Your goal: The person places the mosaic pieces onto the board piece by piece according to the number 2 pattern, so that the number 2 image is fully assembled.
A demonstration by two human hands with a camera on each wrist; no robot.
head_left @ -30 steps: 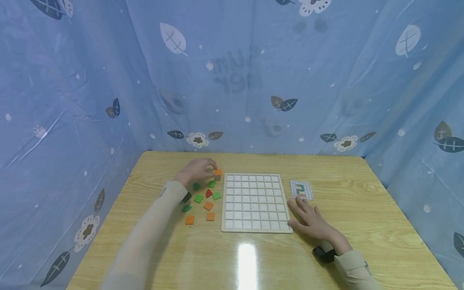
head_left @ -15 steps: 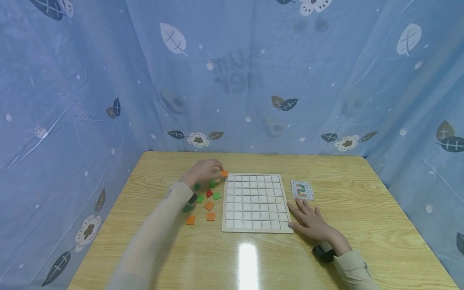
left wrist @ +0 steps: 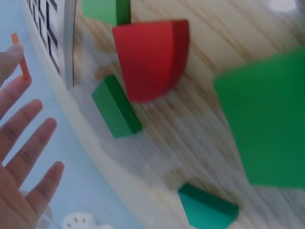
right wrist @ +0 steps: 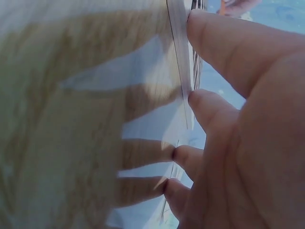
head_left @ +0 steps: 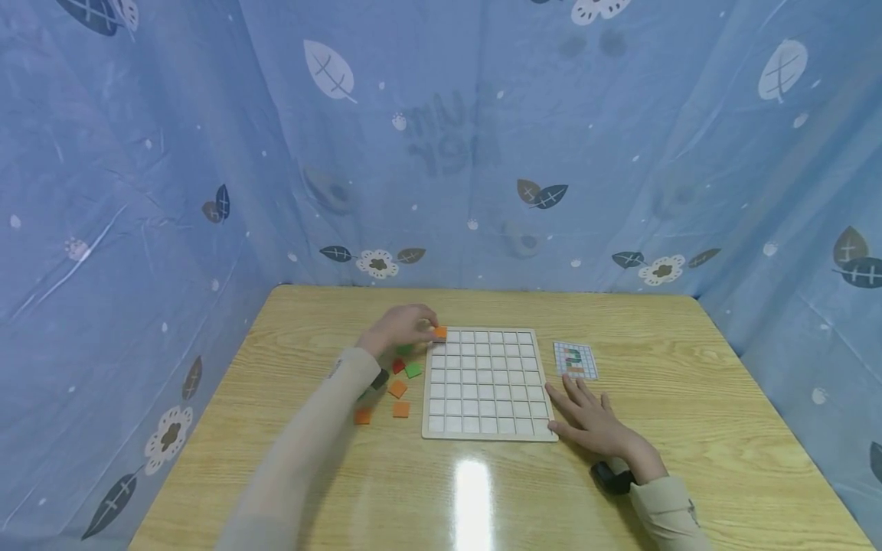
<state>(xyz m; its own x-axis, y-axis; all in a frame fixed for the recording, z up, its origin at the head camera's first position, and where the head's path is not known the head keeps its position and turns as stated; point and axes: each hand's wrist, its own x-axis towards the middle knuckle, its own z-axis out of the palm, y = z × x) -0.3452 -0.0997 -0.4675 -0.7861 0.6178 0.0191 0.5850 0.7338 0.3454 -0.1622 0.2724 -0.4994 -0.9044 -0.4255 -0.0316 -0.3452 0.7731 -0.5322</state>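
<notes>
Between thumb and forefinger, my left hand (head_left: 402,325) pinches an orange square tile (head_left: 440,334) over the far left corner of the white grid board (head_left: 488,383). In the left wrist view that tile (left wrist: 20,56) stands on edge between the fingertips, and the other fingers are spread. My right hand (head_left: 594,419) lies with spread fingers at the board's right edge, its thumb and forefinger touching the rim. Below the left hand are a red quarter-round piece (left wrist: 151,59) and several green pieces (left wrist: 116,107), partly hidden by the arm in the head view.
Loose orange tiles (head_left: 401,410) and a light green tile (head_left: 413,370) lie left of the board. A small pattern card (head_left: 576,360) with a coloured figure lies beyond the right hand. The wooden table (head_left: 551,497) meets a blue curtain (head_left: 441,153) at the back.
My left hand has moved right with the orange tile, from beside the board to over its far left corner. The right hand has stayed at the board's edge.
</notes>
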